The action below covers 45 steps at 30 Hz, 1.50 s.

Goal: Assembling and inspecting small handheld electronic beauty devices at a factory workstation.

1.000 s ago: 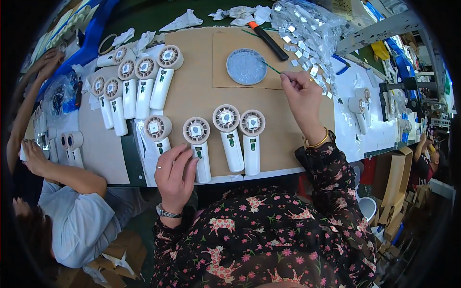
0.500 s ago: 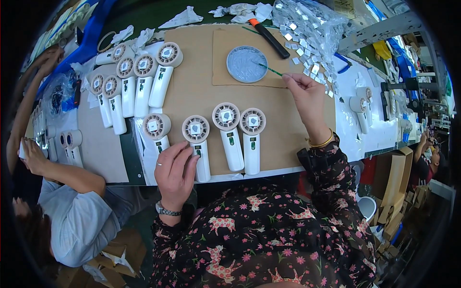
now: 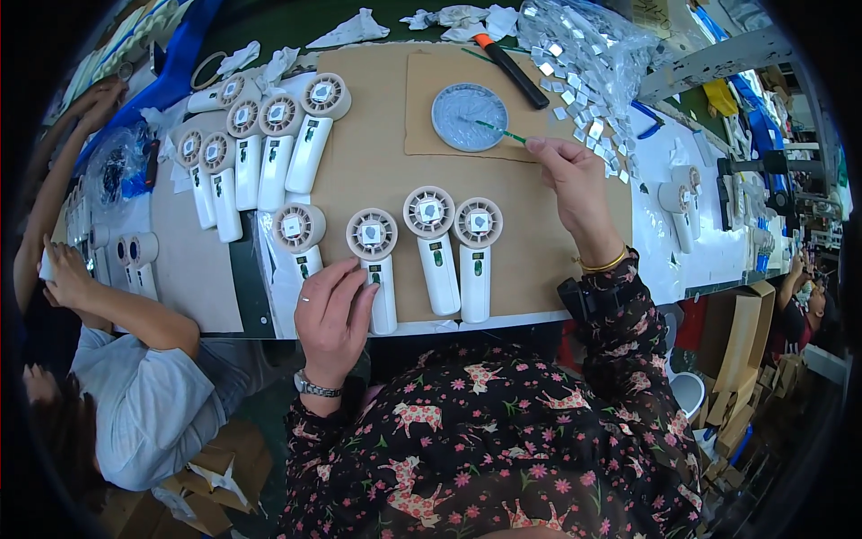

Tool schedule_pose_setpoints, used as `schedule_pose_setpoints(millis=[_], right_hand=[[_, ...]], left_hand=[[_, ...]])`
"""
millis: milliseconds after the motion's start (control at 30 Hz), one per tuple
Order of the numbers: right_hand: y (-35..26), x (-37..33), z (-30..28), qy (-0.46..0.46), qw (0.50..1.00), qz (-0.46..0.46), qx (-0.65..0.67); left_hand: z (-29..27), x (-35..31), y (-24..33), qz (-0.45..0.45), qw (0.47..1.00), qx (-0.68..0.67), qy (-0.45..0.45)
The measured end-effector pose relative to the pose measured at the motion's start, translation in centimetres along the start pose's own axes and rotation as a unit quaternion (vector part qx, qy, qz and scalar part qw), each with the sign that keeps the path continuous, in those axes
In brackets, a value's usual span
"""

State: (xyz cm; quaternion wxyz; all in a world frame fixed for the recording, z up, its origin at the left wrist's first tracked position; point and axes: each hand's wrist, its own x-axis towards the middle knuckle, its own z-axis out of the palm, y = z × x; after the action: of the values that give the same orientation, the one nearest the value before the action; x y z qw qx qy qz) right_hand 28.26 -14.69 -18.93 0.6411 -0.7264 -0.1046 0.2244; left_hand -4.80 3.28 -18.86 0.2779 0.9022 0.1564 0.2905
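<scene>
My right hand point(image 3: 570, 175) pinches a thin green stick point(image 3: 503, 131) between thumb and fingertips. The stick's far tip lies in grey paste inside a round shallow dish point(image 3: 435, 124). Along the near table edge, several white handheld fans with pinkish-beige round heads lie face up, each with a pale square at its hub. Grey patches show on the squares of the two right ones, such as this fan point(image 3: 479, 269). My left hand point(image 3: 332, 319), fingers loosely bent and thumb apart, lies over the leftmost fan's handle point(image 3: 308, 260), its fingertips beside the second fan point(image 3: 382, 292).
The dish stands on a cardboard piece point(image 3: 417, 81). Beyond it lie a black-and-orange tool point(image 3: 514, 74) and a clear bag point(image 3: 584, 31) with small shiny squares spilling out. More fans point(image 3: 310, 148) lie at far left. Another person point(image 3: 135, 395) works on the left.
The green stick's tip has shifted a little left within the dish's paste. The whole view has moved slightly, while my left hand stays beside the same fans.
</scene>
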Motion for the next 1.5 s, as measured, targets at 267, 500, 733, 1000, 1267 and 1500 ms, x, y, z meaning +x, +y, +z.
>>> schedule_pose_setpoints(millis=[267,500,733,1000,1267,1500], right_hand=[[-0.9,-0.7,0.1,0.064,0.993,-0.049,-0.080],[0.2,-0.7,0.0,0.086,0.987,-0.091,-0.096],[0.0,-0.7,0.2,0.063,0.994,-0.045,-0.073],[0.3,-0.3,0.6,0.020,0.999,-0.017,-0.026],[-0.5,-0.8,0.3,0.047,0.997,-0.059,-0.017],[-1.6,-1.2,-1.1,0.012,0.995,-0.032,0.095]], left_hand=[[0.0,-0.3,-0.1,0.001,1.000,0.004,0.002],[0.1,-0.4,-0.2,0.012,1.000,0.004,0.008],[0.0,-0.2,-0.2,0.024,1.000,0.018,0.005],[0.0,0.1,0.0,0.034,0.999,0.023,0.004],[-0.6,-0.3,-0.2,0.034,0.998,0.042,0.024],[-1.2,-1.0,-0.8,0.014,0.996,0.070,0.044]])
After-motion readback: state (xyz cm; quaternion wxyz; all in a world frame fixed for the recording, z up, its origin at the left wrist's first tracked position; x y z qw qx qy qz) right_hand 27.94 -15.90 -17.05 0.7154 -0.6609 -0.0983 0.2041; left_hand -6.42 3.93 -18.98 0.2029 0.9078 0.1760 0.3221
